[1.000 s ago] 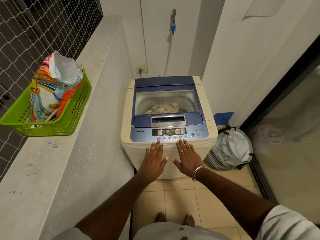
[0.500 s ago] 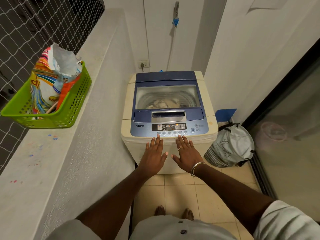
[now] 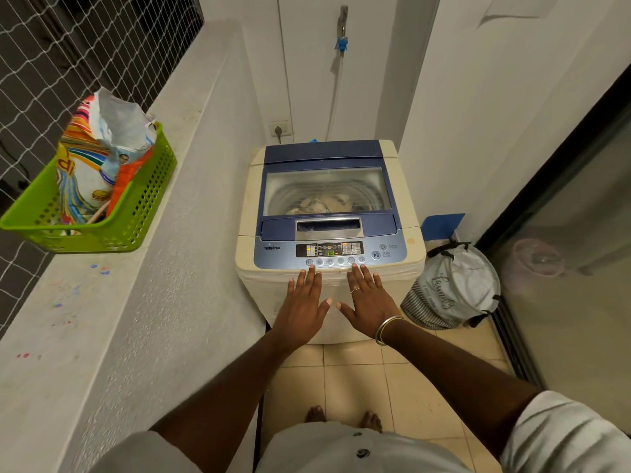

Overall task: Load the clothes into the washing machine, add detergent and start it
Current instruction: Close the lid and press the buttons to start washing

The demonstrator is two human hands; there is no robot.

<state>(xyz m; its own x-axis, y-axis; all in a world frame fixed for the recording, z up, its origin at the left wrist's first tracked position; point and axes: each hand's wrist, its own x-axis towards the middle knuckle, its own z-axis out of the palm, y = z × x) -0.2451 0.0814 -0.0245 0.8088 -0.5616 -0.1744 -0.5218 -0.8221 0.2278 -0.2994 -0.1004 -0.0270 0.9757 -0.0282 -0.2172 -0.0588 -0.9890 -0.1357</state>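
Observation:
A cream and blue top-loading washing machine (image 3: 246, 213) stands against the back wall with its glass lid (image 3: 327, 189) down. Pale clothes (image 3: 319, 204) show through the lid inside the drum. The control panel (image 3: 329, 250) is lit and its display reads 14. My left hand (image 3: 302, 307) and my right hand (image 3: 367, 300) are spread flat, palms down, in front of the machine's front edge, fingertips just below the button row. Neither hand holds anything. An opened, colourful detergent bag (image 3: 99, 155) stands in a green basket (image 3: 143, 213) on the ledge at left.
A grey laundry bag (image 3: 454, 288) sits on the tiled floor right of the machine, a blue thing (image 3: 442, 225) behind it. A glass sliding door (image 3: 573, 268) runs along the right. A wide concrete ledge (image 3: 68, 319) with netting lines the left. A tap (image 3: 342, 25) and socket (image 3: 280, 129) are on the back wall.
Both hands have spread slightly apart and stay near the machine's front edge. The view has shifted a little. The lid stays down.

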